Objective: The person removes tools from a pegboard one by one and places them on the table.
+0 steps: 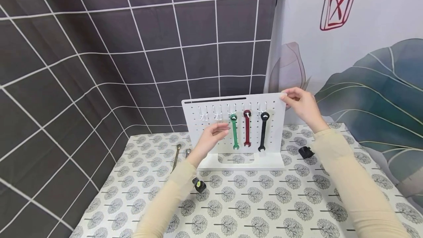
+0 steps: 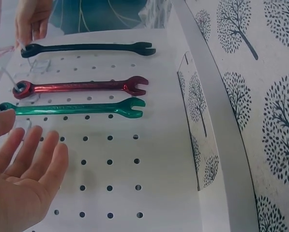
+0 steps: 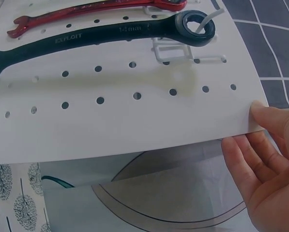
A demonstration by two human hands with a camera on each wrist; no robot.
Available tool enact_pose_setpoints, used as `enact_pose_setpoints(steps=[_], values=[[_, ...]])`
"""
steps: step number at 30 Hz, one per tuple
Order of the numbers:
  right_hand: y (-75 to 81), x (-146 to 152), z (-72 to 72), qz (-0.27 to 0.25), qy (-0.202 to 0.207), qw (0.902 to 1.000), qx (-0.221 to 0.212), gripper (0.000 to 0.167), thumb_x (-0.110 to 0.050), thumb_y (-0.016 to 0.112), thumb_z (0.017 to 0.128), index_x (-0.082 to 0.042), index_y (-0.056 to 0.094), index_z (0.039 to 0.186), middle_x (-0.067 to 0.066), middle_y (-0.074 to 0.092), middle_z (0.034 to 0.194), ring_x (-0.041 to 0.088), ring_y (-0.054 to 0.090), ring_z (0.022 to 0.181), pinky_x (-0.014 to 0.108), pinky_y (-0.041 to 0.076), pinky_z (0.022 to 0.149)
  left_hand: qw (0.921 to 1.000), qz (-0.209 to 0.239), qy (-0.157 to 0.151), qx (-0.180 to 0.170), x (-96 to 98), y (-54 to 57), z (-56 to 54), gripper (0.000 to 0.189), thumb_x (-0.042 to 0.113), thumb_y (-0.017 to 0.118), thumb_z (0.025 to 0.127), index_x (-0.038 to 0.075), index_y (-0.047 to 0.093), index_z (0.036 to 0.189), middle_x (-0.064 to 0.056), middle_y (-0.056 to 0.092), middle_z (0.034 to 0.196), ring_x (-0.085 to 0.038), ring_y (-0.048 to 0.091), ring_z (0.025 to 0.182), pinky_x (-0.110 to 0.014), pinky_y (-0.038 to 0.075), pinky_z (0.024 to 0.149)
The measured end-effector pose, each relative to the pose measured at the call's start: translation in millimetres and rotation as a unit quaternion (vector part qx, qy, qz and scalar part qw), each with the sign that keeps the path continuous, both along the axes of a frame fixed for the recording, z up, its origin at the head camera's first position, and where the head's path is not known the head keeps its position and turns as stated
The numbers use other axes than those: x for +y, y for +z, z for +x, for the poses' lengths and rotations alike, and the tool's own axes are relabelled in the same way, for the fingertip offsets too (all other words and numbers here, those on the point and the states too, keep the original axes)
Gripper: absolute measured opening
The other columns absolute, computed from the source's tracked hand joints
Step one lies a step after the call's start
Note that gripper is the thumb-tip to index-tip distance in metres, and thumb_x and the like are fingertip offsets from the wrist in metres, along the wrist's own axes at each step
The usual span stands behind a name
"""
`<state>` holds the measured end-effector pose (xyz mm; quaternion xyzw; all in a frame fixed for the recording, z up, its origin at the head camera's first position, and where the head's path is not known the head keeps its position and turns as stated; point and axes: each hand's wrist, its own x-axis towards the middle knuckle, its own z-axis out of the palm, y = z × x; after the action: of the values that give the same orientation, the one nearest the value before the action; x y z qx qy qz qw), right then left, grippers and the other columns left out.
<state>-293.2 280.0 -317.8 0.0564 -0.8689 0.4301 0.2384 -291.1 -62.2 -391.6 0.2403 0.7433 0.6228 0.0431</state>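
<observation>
The green wrench [image 1: 235, 132] hangs on the pegboard [image 1: 275, 131] beside the red wrench [image 1: 247, 129] and black wrench [image 1: 263, 133]. Left hand [image 1: 210, 139]: fingers relaxed, empty, near the green wrench; right hand [image 1: 303, 106]: pinching the pegboard's upper corner. Apparent step: hanging; next move likely requires lifting a loose wrench [image 1: 176, 156] off the table [image 1: 244, 201].

Across the upper left we see a dark cloth [image 1: 105, 32] with white grid lines; at upper right, a white hanging [image 1: 304, 10] with a red mark [image 1: 339, 4] and blue-green leaf [image 1: 380, 91]; along the bottom, a tree-patterned tablecloth [image 1: 242, 208].
</observation>
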Motion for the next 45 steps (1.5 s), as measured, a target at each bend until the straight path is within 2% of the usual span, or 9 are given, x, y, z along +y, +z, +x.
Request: enact_pose_setpoints(steps=[4,5,9,16,19,24,29,39,45], values=[[0.4,0.0,-0.6,0.002,-0.001,1.0,0.0,0.04,-0.035,0.069,0.097,-0.003,0.066,0.12,0.016,0.074,0.105,0.015,0.069,0.073,0.023,0.047,0.075,0.9999,0.001,0.01,0.004,5.2,12.1,11.6,0.04,0.005,0.06,0.099,-0.006,0.054,0.137,-0.024,0.061,0.133,-0.036,0.059,0.122,-0.038,0.053,0.101],[0.5,0.1,-0.9,0.003,-0.001,1.0,0.0,0.04,-0.036,0.069,0.097,-0.003,0.066,0.12,0.016,0.074,0.105,0.014,0.069,0.072,0.023,0.047,0.075,0.9999,0.003,0.012,0.006,5.9,11.5,11.4,0.039,0.006,0.06,0.099,-0.006,0.054,0.136,-0.023,0.061,0.133,-0.035,0.06,0.122,-0.038,0.053,0.101],[0.6,1.0,-1.6,0.004,-0.001,1.0,0.002,0.041,-0.036,0.069,0.097,-0.003,0.066,0.12,0.016,0.074,0.105,0.012,0.068,0.071,0.021,0.047,0.074,0.9998,0.008,0.018,0.004,9.2,9.3,9.0,0.038,0.006,0.06,0.099,-0.005,0.055,0.136,-0.021,0.062,0.132,-0.033,0.06,0.121,-0.038,0.053,0.101],[-0.6,1.8,-0.8,0.005,-0.004,1.0,0.003,0.04,-0.036,0.069,0.097,-0.003,0.066,0.12,0.015,0.074,0.103,0.008,0.067,0.069,0.019,0.047,0.072,0.9999,0.008,0.009,-0.008,14.1,-9.4,-11.6,0.041,0.01,0.062,0.099,-0.001,0.055,0.138,-0.02,0.062,0.133,-0.033,0.06,0.122,-0.038,0.053,0.102],[-0.4,1.6,-0.7,0.005,-0.005,1.0,0.001,0.041,-0.036,0.069,0.097,-0.003,0.066,0.12,0.015,0.074,0.104,0.007,0.067,0.069,0.02,0.046,0.073,0.9999,0.009,0.006,-0.005,15.5,-11.9,-16.1,0.042,0.012,0.065,0.098,0.0,0.055,0.138,-0.018,0.062,0.133,-0.031,0.06,0.121,-0.037,0.053,0.101],[0.5,1.8,-1.0,0.004,-0.005,1.0,0.003,0.041,-0.037,0.069,0.097,-0.003,0.066,0.12,0.015,0.074,0.104,0.009,0.067,0.07,0.021,0.046,0.072,0.9999,0.016,0.003,-0.005,18.1,-9.4,-17.5,0.044,0.015,0.067,0.097,0.0,0.056,0.137,-0.017,0.063,0.132,-0.029,0.061,0.121,-0.035,0.053,0.101],[0.4,2.1,-1.3,0.005,-0.005,1.0,0.004,0.041,-0.037,0.069,0.097,-0.003,0.066,0.12,0.015,0.074,0.104,0.011,0.068,0.071,0.02,0.046,0.072,0.9996,0.02,0.006,-0.02,21.0,-7.2,-17.0,0.046,0.016,0.068,0.097,-0.002,0.055,0.137,-0.018,0.062,0.133,-0.03,0.061,0.121,-0.034,0.053,0.102],[-1.2,1.2,0.3,0.009,-0.008,0.9999,0.006,0.039,-0.034,0.068,0.098,-0.003,0.066,0.12,0.015,0.075,0.102,0.015,0.068,0.071,0.02,0.046,0.071,0.9989,0.024,0.018,-0.035,24.7,-8.5,-18.4,0.046,0.016,0.067,0.097,-0.003,0.055,0.137,-0.018,0.062,0.132,-0.029,0.061,0.12,-0.033,0.054,0.1],[-1.8,0.5,0.3,0.006,-0.008,0.9999,0.003,0.039,-0.035,0.068,0.098,-0.003,0.066,0.121,0.013,0.075,0.101,0.012,0.067,0.07,0.022,0.046,0.073,0.9987,0.028,0.019,-0.039,26.7,-8.9,-16.4,0.042,0.014,0.066,0.097,-0.005,0.056,0.134,-0.019,0.063,0.129,-0.029,0.062,0.118,-0.033,0.055,0.099]])
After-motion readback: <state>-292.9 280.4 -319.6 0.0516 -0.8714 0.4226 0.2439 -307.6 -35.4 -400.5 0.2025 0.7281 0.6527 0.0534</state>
